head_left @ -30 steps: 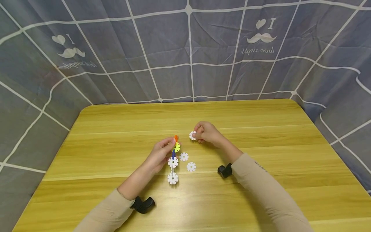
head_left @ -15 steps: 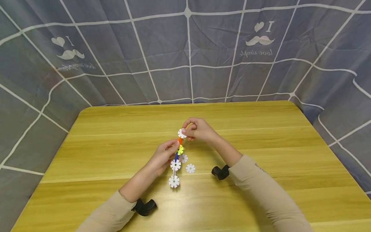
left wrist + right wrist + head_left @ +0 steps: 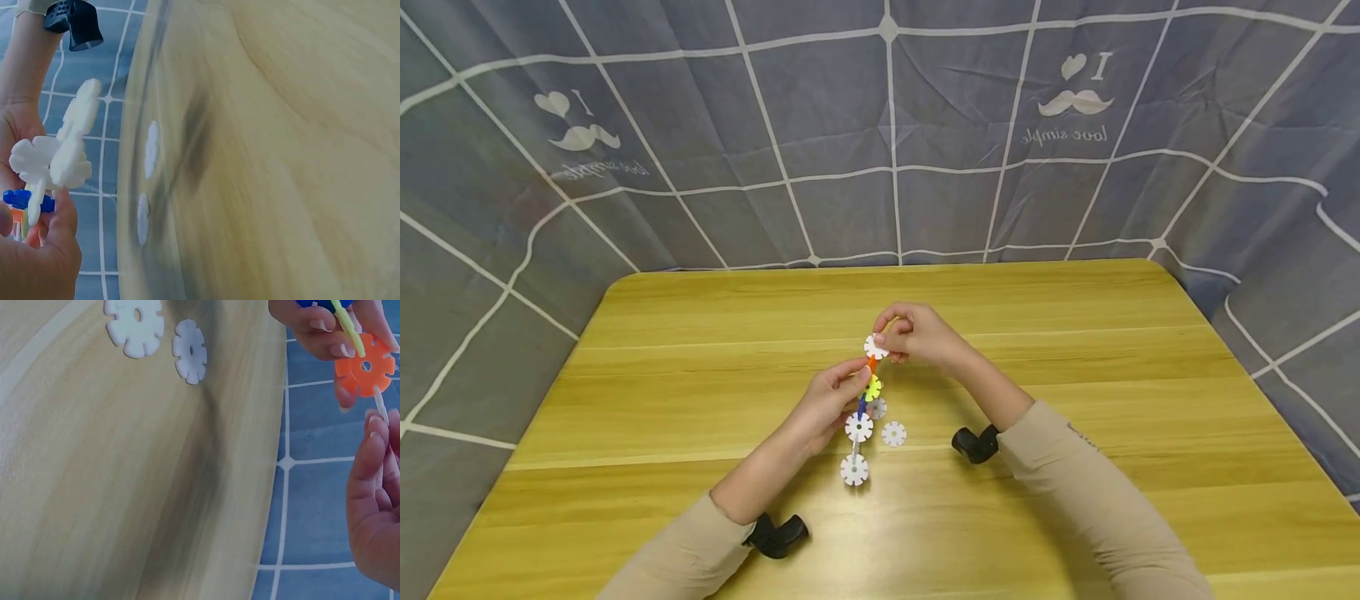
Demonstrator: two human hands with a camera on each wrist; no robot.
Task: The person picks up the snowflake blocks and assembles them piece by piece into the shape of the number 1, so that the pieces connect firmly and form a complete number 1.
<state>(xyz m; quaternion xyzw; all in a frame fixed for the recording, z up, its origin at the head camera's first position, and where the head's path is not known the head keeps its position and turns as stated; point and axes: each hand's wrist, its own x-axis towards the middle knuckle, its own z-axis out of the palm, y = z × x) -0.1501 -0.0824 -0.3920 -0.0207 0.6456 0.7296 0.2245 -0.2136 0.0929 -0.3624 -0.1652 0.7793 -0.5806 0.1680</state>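
My left hand (image 3: 820, 410) pinches a chain of interlocked notched plastic discs near its top. Down the chain come an orange disc (image 3: 351, 370), a yellow disc (image 3: 875, 387), a blue disc (image 3: 861, 407) and white discs, the lowest white disc (image 3: 854, 470) facing up. Between thumb and fingertips, my right hand (image 3: 921, 335) holds another white disc (image 3: 872, 346) above the orange one. In the right wrist view this disc's edge meets a slot in the orange disc's rim; how deep it sits cannot be told. Fingers partly hide the orange and yellow discs.
Two loose white discs lie on the wooden table (image 3: 1075, 333): a nearer disc (image 3: 894, 433) and a farther disc (image 3: 880, 408), partly behind the chain. Black mounts (image 3: 778, 537) sit on both wrists. A grey-blue grid curtain (image 3: 842, 100) hangs around the table's back and sides.
My right hand has moved left with the white disc, bringing it to the orange disc atop the chain. My left hand and the chain have shifted slightly right.
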